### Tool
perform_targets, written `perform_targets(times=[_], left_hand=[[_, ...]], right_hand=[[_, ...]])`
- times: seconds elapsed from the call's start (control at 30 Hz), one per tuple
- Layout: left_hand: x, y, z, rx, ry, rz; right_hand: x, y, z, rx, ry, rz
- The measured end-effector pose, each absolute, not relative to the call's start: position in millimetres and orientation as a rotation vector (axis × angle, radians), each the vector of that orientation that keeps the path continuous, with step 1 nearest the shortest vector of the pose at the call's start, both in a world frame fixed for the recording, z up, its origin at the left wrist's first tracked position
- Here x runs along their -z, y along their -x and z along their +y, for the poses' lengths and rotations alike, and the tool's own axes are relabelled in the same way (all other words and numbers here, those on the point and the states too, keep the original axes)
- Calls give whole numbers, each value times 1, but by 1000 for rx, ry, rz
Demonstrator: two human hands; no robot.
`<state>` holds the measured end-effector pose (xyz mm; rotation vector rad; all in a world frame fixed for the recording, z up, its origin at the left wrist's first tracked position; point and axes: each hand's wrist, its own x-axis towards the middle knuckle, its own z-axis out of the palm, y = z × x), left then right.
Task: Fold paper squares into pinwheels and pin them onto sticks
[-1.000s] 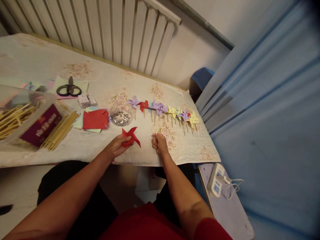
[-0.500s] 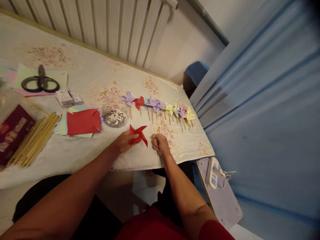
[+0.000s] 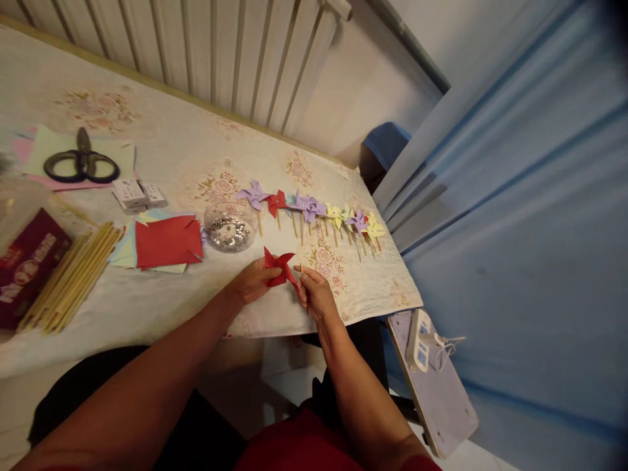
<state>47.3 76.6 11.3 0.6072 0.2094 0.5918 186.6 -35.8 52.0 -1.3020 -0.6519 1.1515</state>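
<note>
My left hand (image 3: 252, 281) pinches a red paper pinwheel (image 3: 279, 265) above the table's near edge. My right hand (image 3: 314, 294) grips a thin wooden stick (image 3: 301, 269) upright, its tip close beside the pinwheel's right blade. Behind the hands, a row of finished paper pinwheels (image 3: 309, 208) in purple, red and yellow lies on sticks. A small clear bowl of silver pins (image 3: 228, 227) stands just left of that row.
The table (image 3: 161, 147) wears a pale flowered cloth. Red and pastel paper squares (image 3: 165, 241), a bundle of sticks (image 3: 73, 275), a dark red box (image 3: 24, 265), black scissors (image 3: 81, 163) and small boxes (image 3: 137, 193) lie left. A power strip (image 3: 419, 340) sits on a board at right.
My left hand carried the red pinwheel rightward toward the stick. My right hand tilted the stick up beside it. The view shifted slightly right.
</note>
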Motion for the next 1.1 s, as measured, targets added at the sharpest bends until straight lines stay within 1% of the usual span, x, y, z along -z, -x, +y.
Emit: perform_targets(times=[0.17, 0.37, 0.77, 1.1], left_hand=[[-23, -43, 72, -545, -732, 78], [-36, -36, 68, -537, -656, -40], [-50, -27, 68, -563, -608, -38], [-51, -27, 69, -557, -590, -34]], right_hand=[[-77, -163, -37, -1106, 1339, -692], [-86, -140, -38, -1017, 1397, -758], [-111, -117, -39, -1020, 1442, -859], [-112, -111, -38, -1044, 1458, -846]])
